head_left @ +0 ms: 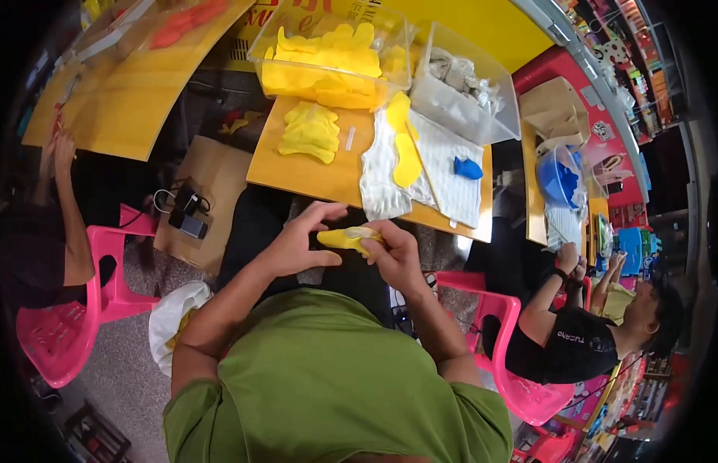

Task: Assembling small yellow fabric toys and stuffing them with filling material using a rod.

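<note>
Both of my hands hold one yellow soft piece (pixel 345 238) in front of my chest, just below the near edge of the wooden table (pixel 313 176). My left hand (pixel 299 241) pinches its left end with fingers spread above it. My right hand (pixel 396 253) grips its right end. On the table lie a small heap of yellow pieces (pixel 310 133), a white mesh sheet (pixel 444 171) with two yellow pieces (pixel 405 150) and a blue piece (pixel 468 167) on it.
A clear bin of yellow pieces (pixel 328 58) and a clear bin of grey-white scraps (pixel 468 86) stand at the table's far edge. A seated person (pixel 575 339) works at my right on a pink chair; another person (pixel 50 224) sits at my left. A white bag (pixel 172 315) lies on the floor.
</note>
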The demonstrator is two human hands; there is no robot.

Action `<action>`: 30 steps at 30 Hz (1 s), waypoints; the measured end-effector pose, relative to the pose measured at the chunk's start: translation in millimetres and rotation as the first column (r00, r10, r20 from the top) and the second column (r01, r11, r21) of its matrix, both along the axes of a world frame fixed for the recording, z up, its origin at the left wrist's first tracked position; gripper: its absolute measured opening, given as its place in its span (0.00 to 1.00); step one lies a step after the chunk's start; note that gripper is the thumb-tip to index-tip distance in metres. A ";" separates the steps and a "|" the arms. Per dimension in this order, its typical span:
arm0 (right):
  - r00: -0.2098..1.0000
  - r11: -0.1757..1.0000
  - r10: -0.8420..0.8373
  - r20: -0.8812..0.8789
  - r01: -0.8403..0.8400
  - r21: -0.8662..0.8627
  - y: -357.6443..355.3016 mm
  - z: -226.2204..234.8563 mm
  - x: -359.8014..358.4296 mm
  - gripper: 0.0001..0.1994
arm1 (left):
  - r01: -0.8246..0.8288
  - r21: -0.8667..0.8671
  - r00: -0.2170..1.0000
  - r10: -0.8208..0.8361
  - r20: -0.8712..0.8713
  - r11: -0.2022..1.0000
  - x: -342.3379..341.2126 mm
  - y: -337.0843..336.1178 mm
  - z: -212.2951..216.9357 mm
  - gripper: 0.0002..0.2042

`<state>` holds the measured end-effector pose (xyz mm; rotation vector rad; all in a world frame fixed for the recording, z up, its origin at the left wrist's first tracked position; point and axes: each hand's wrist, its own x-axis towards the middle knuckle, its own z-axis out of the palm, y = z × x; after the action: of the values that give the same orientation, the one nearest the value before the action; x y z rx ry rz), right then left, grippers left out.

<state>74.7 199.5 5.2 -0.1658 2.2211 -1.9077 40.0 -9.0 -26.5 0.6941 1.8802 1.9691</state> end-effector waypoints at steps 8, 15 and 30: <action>0.836 0.983 0.016 -0.549 0.086 0.159 -6.8 7.7 -3.8 0.14 | -0.075 0.082 0.966 0.052 0.254 0.994 1.5 9.1 15.3 0.14; 0.902 0.953 0.161 -0.401 -0.036 0.300 1.0 16.3 -9.2 0.12 | -0.161 -0.015 0.986 0.161 0.030 0.987 4.9 17.8 20.0 0.14; 0.893 0.991 0.067 -0.445 -0.008 0.133 12.1 3.1 -9.9 0.11 | -0.223 -0.230 0.961 0.175 -0.213 0.947 11.3 28.5 28.7 0.22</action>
<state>64.8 211.6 8.3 -0.6891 2.5929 -1.8413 51.3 19.5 2.2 0.6578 2.3501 1.7812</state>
